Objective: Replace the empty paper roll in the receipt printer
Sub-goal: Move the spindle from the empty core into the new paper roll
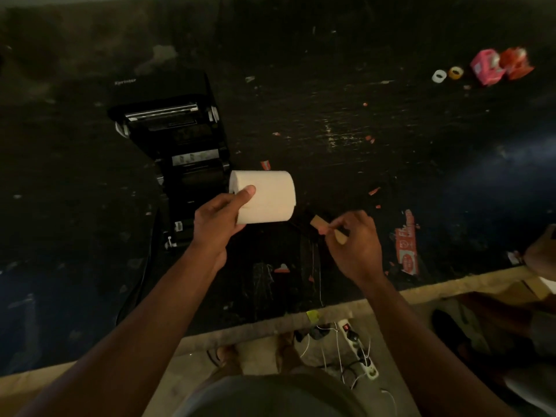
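Observation:
A black receipt printer (177, 136) stands on the dark table with its lid swung open toward the back, paper bay exposed. My left hand (215, 224) grips a full white paper roll (266, 195) by its left end, just right of the printer's front. My right hand (355, 245) pinches a small tan cardboard core (320, 223) a little to the right of the roll, low over the table.
The dark worn table (331, 115) is littered with red paper scraps and a torn red wrapper (407, 245). Two tape rolls (446, 75) and pink and red boxes (499, 66) sit far right. A power strip (358, 347) with cables lies on the floor below the table's edge.

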### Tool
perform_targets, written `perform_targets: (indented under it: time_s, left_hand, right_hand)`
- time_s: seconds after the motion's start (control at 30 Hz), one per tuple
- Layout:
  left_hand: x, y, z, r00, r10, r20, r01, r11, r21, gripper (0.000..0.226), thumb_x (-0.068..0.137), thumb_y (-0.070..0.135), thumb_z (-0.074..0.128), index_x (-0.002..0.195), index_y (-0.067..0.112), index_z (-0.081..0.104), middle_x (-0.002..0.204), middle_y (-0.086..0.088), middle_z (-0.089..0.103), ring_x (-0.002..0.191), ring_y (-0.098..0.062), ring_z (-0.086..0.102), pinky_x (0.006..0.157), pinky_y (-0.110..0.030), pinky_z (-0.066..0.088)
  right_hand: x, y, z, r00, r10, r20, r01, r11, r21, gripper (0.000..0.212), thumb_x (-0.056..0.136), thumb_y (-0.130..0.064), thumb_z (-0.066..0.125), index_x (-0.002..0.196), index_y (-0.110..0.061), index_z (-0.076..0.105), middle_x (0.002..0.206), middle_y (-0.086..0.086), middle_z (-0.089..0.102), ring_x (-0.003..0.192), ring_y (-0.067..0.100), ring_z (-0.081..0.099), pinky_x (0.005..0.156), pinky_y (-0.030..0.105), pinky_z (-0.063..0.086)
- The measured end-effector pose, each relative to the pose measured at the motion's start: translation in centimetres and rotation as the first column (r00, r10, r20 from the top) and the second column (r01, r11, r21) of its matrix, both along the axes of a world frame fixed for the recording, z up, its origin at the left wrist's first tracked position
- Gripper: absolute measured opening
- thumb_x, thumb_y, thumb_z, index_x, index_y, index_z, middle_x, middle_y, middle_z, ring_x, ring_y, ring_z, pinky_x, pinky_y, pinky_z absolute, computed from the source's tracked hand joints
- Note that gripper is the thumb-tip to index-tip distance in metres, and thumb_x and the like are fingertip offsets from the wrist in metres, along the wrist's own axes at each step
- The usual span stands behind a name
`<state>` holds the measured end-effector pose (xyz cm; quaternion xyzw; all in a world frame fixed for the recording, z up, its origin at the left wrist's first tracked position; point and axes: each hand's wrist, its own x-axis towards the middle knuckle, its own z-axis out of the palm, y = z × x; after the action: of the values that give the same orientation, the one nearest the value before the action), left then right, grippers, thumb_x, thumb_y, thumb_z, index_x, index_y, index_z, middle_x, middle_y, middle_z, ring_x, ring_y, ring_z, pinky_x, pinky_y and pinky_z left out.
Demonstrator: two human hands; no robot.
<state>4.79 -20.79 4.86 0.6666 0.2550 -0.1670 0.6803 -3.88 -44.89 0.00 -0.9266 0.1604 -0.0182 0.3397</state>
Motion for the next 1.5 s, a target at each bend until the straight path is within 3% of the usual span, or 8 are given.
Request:
perform_targets:
  time_s: [0.17,0.4,0.6,0.73,0.97,1.2,1.37,1.5]
  left_hand:
    - [-1.4,2.8,1.3,1.0,-0.01,0.01,0.011,0.997,-0.072,0.051,0.051,0.061,0.086,0.087,0.027,0.079,0.111,0.001,0.08,0.11,-0.018,0.073,0.085,-0.034,0.059]
    - [-3.7,6.0,1.7,1.0,-0.001,-0.006,0.0,0.99,-0.144,0.029,0.059,0.055,0.085,0.082,0.036,0.084,0.107,0.007,0.082,0.105,-0.012,0.076,0.091,-0.036,0.056]
    - [-5.8,7.3,1.5,0.996,0.058,-0.063,-0.07,0.977,-0.202,0.024,0.069,0.044,0.081,0.087,0.028,0.083,0.107,0.002,0.082,0.106,-0.016,0.076,0.09,-0.038,0.056]
    - [-6.8,7.7,1.1,0.992,0.097,-0.086,-0.113,0.969,-0.219,0.032,0.072,0.041,0.08,0.097,0.021,0.077,0.107,0.0,0.082,0.108,-0.02,0.075,0.09,-0.039,0.057]
    - [-7.8,9.1,0.1,0.989,0.09,-0.12,-0.124,0.939,-0.319,0.032,0.076,0.044,0.083,0.105,0.031,0.081,0.116,-0.002,0.08,0.113,-0.024,0.074,0.092,-0.042,0.058]
    - [-7.5,10.9,-1.7,0.979,0.115,-0.171,-0.185,0.853,-0.487,0.078,0.061,0.045,0.097,0.13,0.026,0.066,0.132,-0.009,0.073,0.122,-0.031,0.069,0.09,-0.045,0.061]
    - [-7.0,10.4,-1.8,0.979,0.106,-0.173,-0.181,0.837,-0.516,0.083,0.061,0.043,0.098,0.133,0.024,0.062,0.132,-0.011,0.073,0.121,-0.032,0.069,0.088,-0.044,0.062]
    - [-6.9,9.5,-1.5,0.983,0.093,-0.159,-0.165,0.827,-0.537,0.08,0.066,0.044,0.093,0.135,0.026,0.057,0.128,-0.008,0.075,0.12,-0.031,0.07,0.087,-0.044,0.062]
  right_hand:
    - [1.0,-1.6,-3.9,0.955,0.039,-0.294,-0.048,0.999,-0.023,0.015,0.09,-0.029,0.076,0.095,-0.018,0.067,0.119,0.004,0.063,0.116,0.023,0.059,0.097,0.04,0.053]
    - [1.9,-1.4,-4.6,0.971,0.018,-0.238,-0.056,0.987,-0.153,0.029,0.085,-0.025,0.081,0.098,-0.022,0.055,0.101,0.004,0.075,0.096,0.023,0.075,0.084,0.048,0.062]
    - [3.3,-1.1,-4.0,0.953,0.072,-0.296,-0.122,0.981,-0.154,0.064,0.076,-0.032,0.086,0.13,-0.026,0.052,0.124,0.004,0.066,0.12,0.027,0.06,0.102,0.053,0.049]
    - [6.8,1.9,-3.5,0.95,0.256,-0.178,-0.293,0.928,-0.23,0.045,0.084,-0.033,0.078,0.123,-0.022,0.06,0.122,0.007,0.067,0.118,0.03,0.059,0.098,0.048,0.05]
    - [11.1,7.3,-3.9,0.826,0.299,-0.478,-0.463,0.844,-0.272,0.064,0.088,-0.025,0.073,0.147,-0.019,0.047,0.142,0.013,0.06,0.135,0.035,0.052,0.112,0.048,0.044]
    - [7.1,4.1,0.3,0.989,0.102,-0.109,-0.095,0.993,0.069,0.017,0.091,-0.016,0.076,0.106,-0.02,0.071,0.105,-0.001,0.071,0.098,0.015,0.07,0.089,0.034,0.06]
    - [2.9,2.9,6.2,0.96,-0.274,-0.051,0.205,0.571,0.795,0.016,0.087,-0.017,0.079,0.102,-0.024,0.076,0.097,0.002,0.082,0.091,0.015,0.08,0.077,0.028,0.064]
    - [1.1,4.1,7.4,0.943,-0.309,-0.125,0.23,0.331,0.915,0.031,0.078,-0.021,0.077,0.109,-0.014,0.075,0.101,0.009,0.081,0.091,0.02,0.078,0.087,0.034,0.064]
